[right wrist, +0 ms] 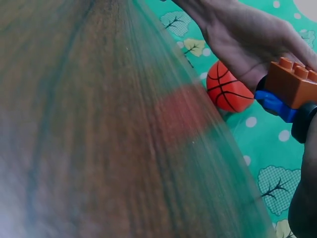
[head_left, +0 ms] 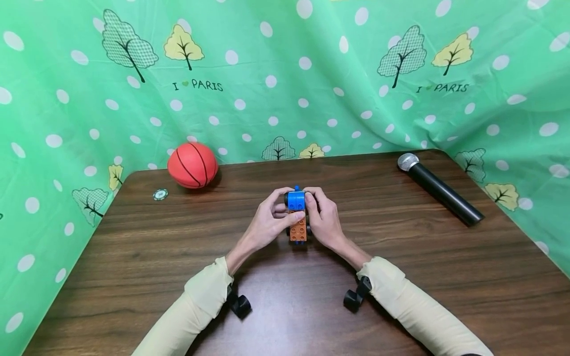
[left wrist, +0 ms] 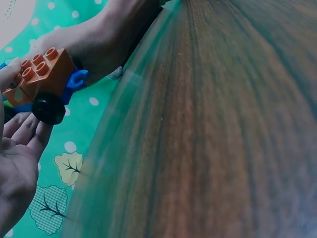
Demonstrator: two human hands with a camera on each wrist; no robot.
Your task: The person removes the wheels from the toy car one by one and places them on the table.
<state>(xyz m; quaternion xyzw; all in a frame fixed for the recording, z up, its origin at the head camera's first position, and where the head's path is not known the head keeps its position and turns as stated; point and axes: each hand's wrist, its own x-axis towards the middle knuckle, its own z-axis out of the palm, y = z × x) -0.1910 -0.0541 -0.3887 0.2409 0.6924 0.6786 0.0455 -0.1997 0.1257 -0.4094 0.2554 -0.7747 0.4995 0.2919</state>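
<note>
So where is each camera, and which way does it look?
Head: on the person's head, looking forward and down at the table and toy car; left hand, right hand and both sleeves show.
Left wrist: on that wrist, looking toward the toy car; the left hand is at the left edge, some right arm above.
Right wrist: on that wrist, looking toward the toy car; part of the right hand is lower right, the left hand above.
Shared: head and right wrist views show the red ball.

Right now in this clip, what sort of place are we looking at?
Probably a staged recording corner: a printed green cloth hangs as a backdrop, a dark wooden table stands against it, and a small black device sits at each wrist.
</note>
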